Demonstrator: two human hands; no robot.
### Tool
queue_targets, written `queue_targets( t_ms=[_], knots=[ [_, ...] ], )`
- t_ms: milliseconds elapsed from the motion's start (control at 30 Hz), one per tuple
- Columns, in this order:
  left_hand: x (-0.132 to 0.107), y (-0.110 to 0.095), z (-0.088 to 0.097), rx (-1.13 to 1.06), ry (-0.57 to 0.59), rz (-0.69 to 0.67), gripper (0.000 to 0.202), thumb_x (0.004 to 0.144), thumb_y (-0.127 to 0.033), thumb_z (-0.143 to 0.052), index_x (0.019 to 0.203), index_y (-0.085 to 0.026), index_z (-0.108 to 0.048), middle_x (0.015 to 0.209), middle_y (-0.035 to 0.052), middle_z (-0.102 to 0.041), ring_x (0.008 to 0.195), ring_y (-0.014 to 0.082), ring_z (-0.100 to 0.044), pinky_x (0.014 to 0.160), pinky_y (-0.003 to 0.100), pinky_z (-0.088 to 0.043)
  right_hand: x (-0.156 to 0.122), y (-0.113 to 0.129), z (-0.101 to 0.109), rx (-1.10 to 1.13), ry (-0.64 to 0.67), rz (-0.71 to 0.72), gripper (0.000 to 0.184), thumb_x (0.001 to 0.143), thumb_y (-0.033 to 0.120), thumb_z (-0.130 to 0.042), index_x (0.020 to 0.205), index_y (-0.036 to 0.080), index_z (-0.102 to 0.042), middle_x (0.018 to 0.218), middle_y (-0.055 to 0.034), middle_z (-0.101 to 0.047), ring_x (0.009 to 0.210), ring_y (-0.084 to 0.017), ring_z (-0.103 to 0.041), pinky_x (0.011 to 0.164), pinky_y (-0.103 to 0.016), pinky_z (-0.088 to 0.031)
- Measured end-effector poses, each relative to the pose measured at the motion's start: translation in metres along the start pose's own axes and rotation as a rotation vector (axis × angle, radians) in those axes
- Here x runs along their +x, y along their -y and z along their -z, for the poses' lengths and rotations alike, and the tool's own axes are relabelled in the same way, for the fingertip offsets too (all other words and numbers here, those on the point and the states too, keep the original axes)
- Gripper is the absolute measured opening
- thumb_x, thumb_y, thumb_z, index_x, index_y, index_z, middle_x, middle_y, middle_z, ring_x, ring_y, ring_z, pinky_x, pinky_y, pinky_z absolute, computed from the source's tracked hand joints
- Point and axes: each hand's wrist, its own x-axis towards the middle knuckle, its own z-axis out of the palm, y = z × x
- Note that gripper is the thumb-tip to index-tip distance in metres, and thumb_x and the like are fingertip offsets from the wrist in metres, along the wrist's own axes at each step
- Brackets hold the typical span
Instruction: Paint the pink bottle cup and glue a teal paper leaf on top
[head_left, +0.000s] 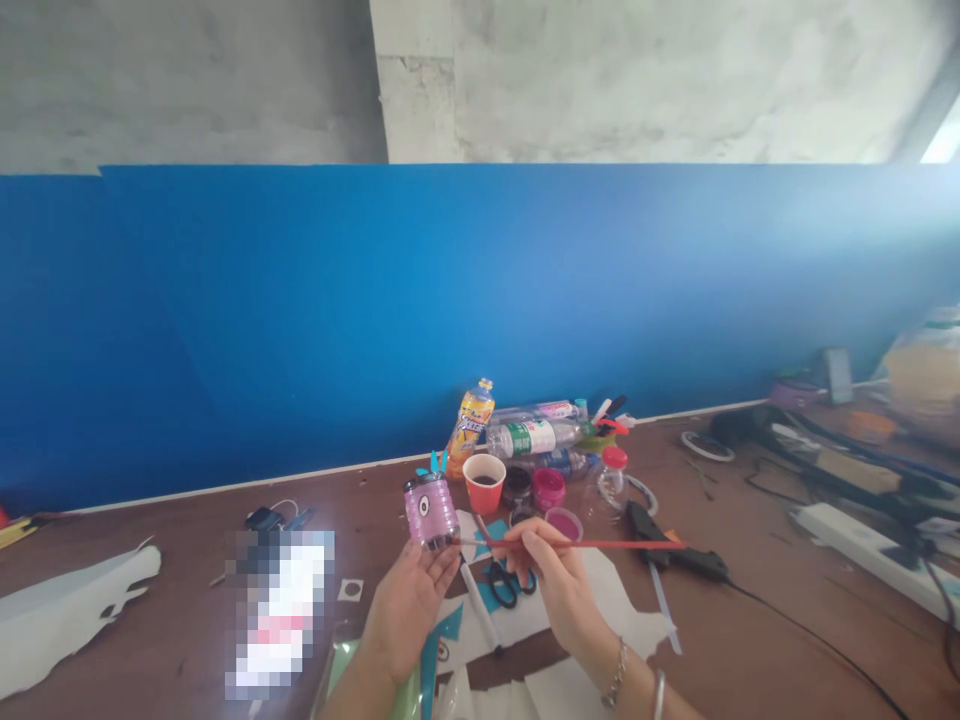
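Observation:
Held up by its base in my left hand (411,592) is a cut-down plastic bottle (433,522), painted purple with a paper eye and blue spiky pieces on top. Between the fingers of my right hand (553,575) is a paintbrush (615,545) with a long red handle, its tip at the bottle's lower right side. Dark marks show along the bottle's bottom edge. Under my right hand lie black-handled scissors (501,590). A red paper cup (484,484) with dark liquid stands behind, beside jars of black paint (517,486) and magenta paint (549,488).
Several plastic bottles (536,437) lie along the blue partition (480,290), near an upright orange drink bottle (471,425). To the right are a black glue gun (671,548), its cable and a white power strip (877,555). Cut paper (600,600) and a white marker (480,605) lie in front.

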Motion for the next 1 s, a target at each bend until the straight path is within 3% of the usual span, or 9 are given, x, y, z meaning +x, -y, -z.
queue_targets(
  t_ms=[700,1000],
  knots=[
    [0.0034,0.0019,0.0054,0.009,-0.014,-0.039,0.016,0.088,-0.019,-0.049,0.085,-0.014,-0.064,0.099,0.0132,-0.072,0.098,0.0237,-0.067,0.105,0.042,-0.038,0.0004,0.0018,0.0002,-0.087,-0.019,-0.016,0.031,0.083,0.046,-0.057,0.073,0.017,-0.063,0.062,-0.0041,-0.065,0.057,-0.014,-0.054,0.049,-0.023,-0.040],
    [0.0022,0.0040,0.0041,0.095,-0.029,-0.077,0.013,0.086,-0.014,-0.050,0.083,-0.017,-0.062,0.095,0.0091,-0.073,0.095,0.0200,-0.067,0.108,0.041,-0.036,-0.0017,0.0055,-0.0051,-0.047,0.054,-0.001,0.031,0.084,0.046,-0.058,0.077,0.017,-0.064,0.066,-0.0049,-0.066,0.054,-0.012,-0.051,0.048,-0.022,-0.039]
  ],
)
